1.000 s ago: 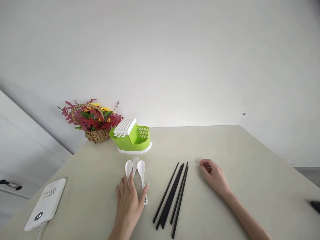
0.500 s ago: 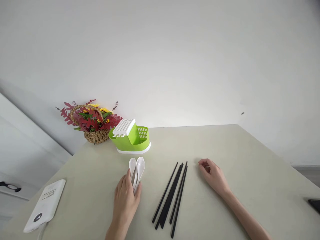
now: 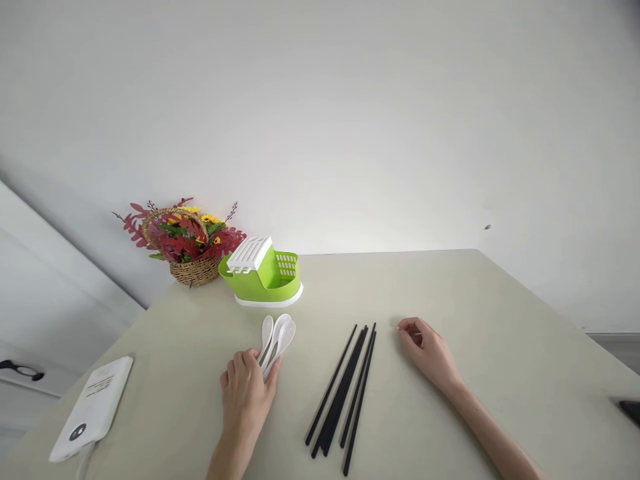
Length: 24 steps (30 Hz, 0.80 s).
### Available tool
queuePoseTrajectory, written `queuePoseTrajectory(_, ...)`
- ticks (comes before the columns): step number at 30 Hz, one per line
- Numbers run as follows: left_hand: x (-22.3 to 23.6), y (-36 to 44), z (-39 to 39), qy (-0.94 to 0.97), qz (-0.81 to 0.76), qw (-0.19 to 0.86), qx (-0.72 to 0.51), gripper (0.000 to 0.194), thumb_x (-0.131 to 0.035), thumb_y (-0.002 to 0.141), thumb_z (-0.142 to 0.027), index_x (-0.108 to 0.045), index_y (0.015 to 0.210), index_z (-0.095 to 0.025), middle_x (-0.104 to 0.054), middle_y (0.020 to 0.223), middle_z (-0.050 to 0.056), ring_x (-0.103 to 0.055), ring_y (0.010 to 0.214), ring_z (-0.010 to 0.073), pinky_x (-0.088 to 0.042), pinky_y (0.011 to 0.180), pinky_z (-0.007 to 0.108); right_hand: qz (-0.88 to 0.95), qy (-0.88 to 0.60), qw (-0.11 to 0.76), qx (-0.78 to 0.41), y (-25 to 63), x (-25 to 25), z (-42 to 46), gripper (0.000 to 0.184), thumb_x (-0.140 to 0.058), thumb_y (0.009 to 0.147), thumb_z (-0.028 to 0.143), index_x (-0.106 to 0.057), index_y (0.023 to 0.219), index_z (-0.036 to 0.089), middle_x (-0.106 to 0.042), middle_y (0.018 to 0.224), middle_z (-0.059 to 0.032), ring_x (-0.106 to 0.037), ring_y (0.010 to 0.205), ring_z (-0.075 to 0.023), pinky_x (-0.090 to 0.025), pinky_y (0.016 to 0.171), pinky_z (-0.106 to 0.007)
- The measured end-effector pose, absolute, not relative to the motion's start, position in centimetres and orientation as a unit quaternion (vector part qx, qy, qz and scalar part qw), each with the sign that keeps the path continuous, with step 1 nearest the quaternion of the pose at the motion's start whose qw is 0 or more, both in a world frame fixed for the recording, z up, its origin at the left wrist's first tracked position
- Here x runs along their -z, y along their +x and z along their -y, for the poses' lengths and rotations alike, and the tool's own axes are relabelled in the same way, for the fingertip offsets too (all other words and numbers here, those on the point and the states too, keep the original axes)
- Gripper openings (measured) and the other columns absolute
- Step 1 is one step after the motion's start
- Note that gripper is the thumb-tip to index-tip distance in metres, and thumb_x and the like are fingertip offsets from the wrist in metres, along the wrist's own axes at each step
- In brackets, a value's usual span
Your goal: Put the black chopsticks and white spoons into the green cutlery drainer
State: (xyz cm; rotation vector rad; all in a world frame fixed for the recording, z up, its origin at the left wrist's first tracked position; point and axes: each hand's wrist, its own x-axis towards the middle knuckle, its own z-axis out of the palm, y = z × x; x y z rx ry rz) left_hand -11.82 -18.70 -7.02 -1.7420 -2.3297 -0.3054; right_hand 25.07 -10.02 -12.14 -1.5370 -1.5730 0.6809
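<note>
Three white spoons lie bunched together on the left half of the table, bowls pointing away from me. My left hand is closed around their handles, thumb on the right and fingers on the left, so the handle ends are hidden. To the right of that hand several black chopsticks lie in a loose, slightly fanned bundle. My right hand rests on the tabletop beyond the chopsticks, its fingers curled in with nothing seen in them; it touches only the table.
Behind the spoons stands a green and white plastic utensil caddy. A wicker basket of artificial flowers is beside it against the wall. At the left lies a white device with a cable. A dark object sits at the right edge.
My left hand has shifted slightly left, its fingers drawn back along the handles. The spoon bowls have tilted a little to the right and fanned out. My right hand stays put.
</note>
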Motion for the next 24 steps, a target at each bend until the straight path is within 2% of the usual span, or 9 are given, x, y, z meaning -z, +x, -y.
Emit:
queuePoseTrajectory(10,6.70,-11.72,18.35,-0.604,0.787,0.101,0.078,0.044,-0.042,0.101,-0.052,-0.064,0.098,-0.014,-0.069,0.099,0.015,-0.067,0.097,0.0316,-0.048,0.088,0.044,0.623,-0.613,0.401,-0.275,25.00,11.94,10.08,0.022,-0.050,0.092,0.043,-0.064,0.097,0.026,-0.073,0.093,-0.0038,-0.063,0.067,-0.0196,-0.048,0.066,-0.034)
queuePoseTrajectory(16,7.00,-11.52,18.33,-0.625,0.769,0.127,0.050,0.046,-0.034,0.105,-0.049,-0.063,0.090,-0.017,-0.067,0.088,0.012,-0.066,0.088,0.0307,-0.047,0.081,0.042,0.622,-0.615,0.405,-0.267,24.99,11.99,10.02,0.021,-0.052,0.091,0.041,-0.065,0.096,0.026,-0.074,0.092,-0.0036,-0.064,0.067,-0.0194,-0.048,0.065,-0.033)
queuePoseTrajectory(24,7.36,-11.61,18.35,-0.645,0.749,0.142,0.056,0.050,-0.024,0.109,-0.041,-0.062,0.086,-0.018,-0.064,0.084,0.011,-0.064,0.084,0.0292,-0.046,0.076,0.041,0.624,-0.609,0.408,-0.271,24.91,11.76,10.15,0.023,-0.051,0.091,0.043,-0.065,0.095,0.026,-0.074,0.090,-0.0043,-0.062,0.065,-0.0198,-0.048,0.064,-0.034)
